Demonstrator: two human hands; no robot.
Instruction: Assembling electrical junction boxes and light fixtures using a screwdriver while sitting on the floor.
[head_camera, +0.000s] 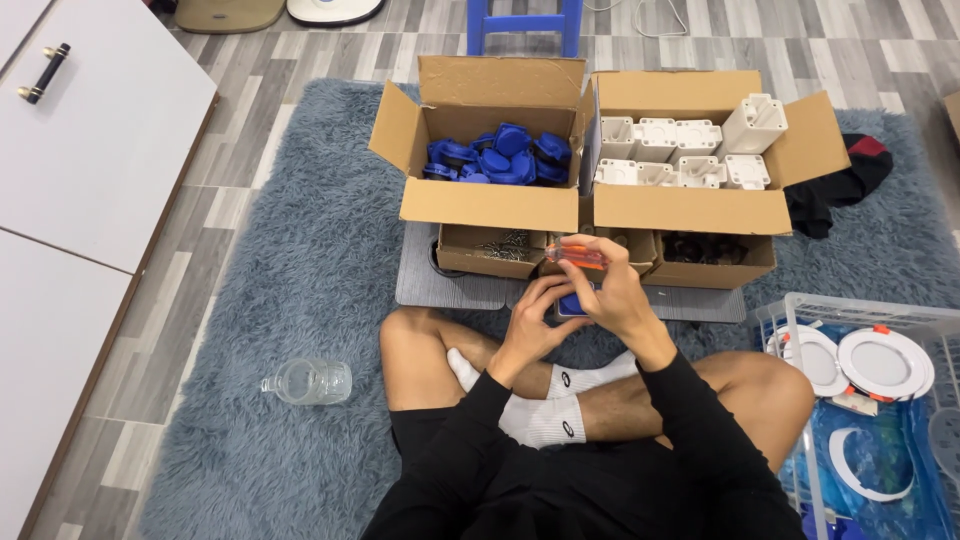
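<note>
Item in hand: a small blue part (572, 303), held at the centre of the frame above the person's crossed legs, mostly hidden between both hands. The left hand (535, 318) cups it from below, fingers curled about it; the right hand (612, 295) closes over it from above, its fingers wrapped round an orange-handled screwdriver (575, 254) whose handle points to the left. The tool's tip is hidden, so whether it sits in a screw cannot be told. Step judged in hand: fastening work on the blue part; the next move would call for the part kept steady and the tool kept in line. Just above the hands: a grey board (440, 285) on the rug, bearing a low carton of screws (495, 247) and a low carton of dark small parts (712, 255). Behind these, upper centre: an open carton of blue parts (495, 158), and to its right an open carton of white plastic housings (690, 150). Lower right: a clear crate (800, 310) holding round white lamp fittings (885, 362). Lower left: a glass jar (308, 381) lying on the grey shaggy rug (290, 260).
</note>
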